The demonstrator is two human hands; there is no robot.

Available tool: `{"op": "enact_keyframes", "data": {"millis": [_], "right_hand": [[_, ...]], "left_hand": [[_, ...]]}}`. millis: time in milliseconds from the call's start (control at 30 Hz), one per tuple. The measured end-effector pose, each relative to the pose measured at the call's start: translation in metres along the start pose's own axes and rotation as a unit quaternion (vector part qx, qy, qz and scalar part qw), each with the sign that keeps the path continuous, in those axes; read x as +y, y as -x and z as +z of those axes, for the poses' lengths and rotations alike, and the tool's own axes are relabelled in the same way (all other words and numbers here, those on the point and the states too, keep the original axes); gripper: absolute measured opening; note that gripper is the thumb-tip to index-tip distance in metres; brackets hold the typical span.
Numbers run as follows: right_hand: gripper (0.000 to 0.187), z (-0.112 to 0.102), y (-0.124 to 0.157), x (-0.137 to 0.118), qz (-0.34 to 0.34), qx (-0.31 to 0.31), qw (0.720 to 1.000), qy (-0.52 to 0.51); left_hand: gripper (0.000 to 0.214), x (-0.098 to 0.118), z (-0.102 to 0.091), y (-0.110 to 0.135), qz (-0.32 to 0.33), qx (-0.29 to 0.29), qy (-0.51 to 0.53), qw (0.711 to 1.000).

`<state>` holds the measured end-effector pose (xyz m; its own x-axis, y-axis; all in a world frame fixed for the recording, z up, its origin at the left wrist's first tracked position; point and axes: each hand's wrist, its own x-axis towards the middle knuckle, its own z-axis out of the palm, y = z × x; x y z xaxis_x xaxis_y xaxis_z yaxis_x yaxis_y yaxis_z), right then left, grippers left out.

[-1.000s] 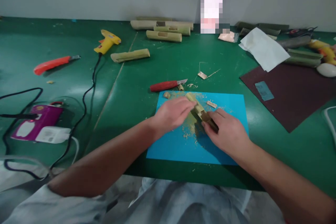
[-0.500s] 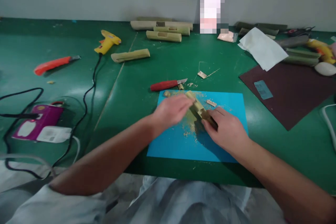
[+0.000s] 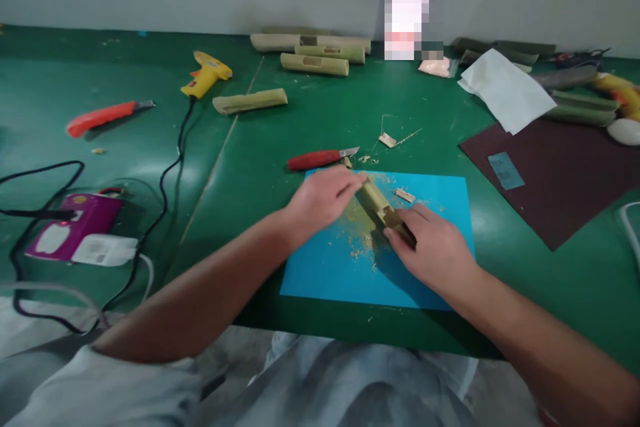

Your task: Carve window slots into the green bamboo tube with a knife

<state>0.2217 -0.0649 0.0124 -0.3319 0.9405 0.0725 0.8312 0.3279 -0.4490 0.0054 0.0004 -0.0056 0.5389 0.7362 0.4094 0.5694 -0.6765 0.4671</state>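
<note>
The person's right hand (image 3: 440, 247) is wrapped around the near end of a notched bamboo tube (image 3: 375, 196), slanted over the blue sheet (image 3: 320, 273) on the green desk (image 3: 240, 167). The left hand (image 3: 324, 197) bunches its fingers at the tube's far end; I can't tell whether they grip anything. A red-handled knife (image 3: 315, 159) lies just beyond the sheet.

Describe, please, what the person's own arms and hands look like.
The left hand and right hand are gloveless, with bare wrists. A pale grey sleeve ends partway up the left arm; no sleeve shows on the right arm.
</note>
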Motion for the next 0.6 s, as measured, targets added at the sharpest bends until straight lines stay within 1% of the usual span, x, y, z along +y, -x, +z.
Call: {"op": "enact_keyframes", "data": {"millis": [33,133,167,233,267,300,367,400,433,500,567,600], "right_hand": [[0.020,0.0001,0.0000,-0.0001,0.000,-0.001,1.000,0.000],[0.021,0.0000,-0.0002,-0.0006,-0.002,-0.005,1.000,0.002],[0.022,-0.0001,-0.0003,-0.0008,0.000,-0.005,1.000,-0.001],[0.022,-0.0004,-0.0006,-0.0011,0.006,-0.005,1.000,-0.008],[0.022,-0.0005,-0.0008,-0.0012,0.008,-0.007,1.000,-0.008],[0.022,-0.0005,-0.0010,-0.0012,0.008,-0.009,1.000,-0.008],[0.022,-0.0004,-0.0013,-0.0010,0.006,-0.012,1.000,-0.007],[0.023,-0.0003,-0.0014,-0.0009,0.005,-0.012,1.000,-0.009],[0.023,-0.0001,-0.0015,-0.0009,0.006,-0.010,1.000,-0.011],[0.024,0.0002,-0.0016,-0.0009,0.008,-0.010,1.000,-0.011],[0.023,0.0005,-0.0014,-0.0010,0.007,-0.013,1.000,-0.009],[0.022,0.0007,-0.0012,-0.0011,0.006,-0.013,1.000,-0.008]], "left_hand": [[0.023,0.0006,0.0005,0.0002,-0.009,0.011,-0.001,1.000],[0.024,0.0020,0.0023,0.0007,0.019,-0.035,0.006,0.999],[0.024,0.0020,0.0027,0.0007,0.020,-0.040,0.006,0.999],[0.023,0.0016,0.0030,0.0006,0.008,-0.001,0.001,1.000],[0.022,0.0013,0.0029,0.0005,0.010,0.009,-0.001,1.000],[0.023,0.0011,0.0029,0.0003,0.019,0.003,0.000,1.000],[0.024,0.0010,0.0027,0.0000,0.037,-0.033,0.004,0.999],[0.024,0.0009,0.0025,-0.0002,0.043,-0.038,0.007,0.998],[0.023,0.0009,0.0023,-0.0003,0.018,-0.010,0.002,1.000],[0.023,0.0013,0.0021,0.0001,0.003,0.020,-0.004,1.000],[0.024,0.0018,0.0021,0.0008,0.026,-0.012,-0.004,1.000],[0.026,0.0017,0.0021,0.0010,0.033,-0.040,-0.002,0.999]]}}
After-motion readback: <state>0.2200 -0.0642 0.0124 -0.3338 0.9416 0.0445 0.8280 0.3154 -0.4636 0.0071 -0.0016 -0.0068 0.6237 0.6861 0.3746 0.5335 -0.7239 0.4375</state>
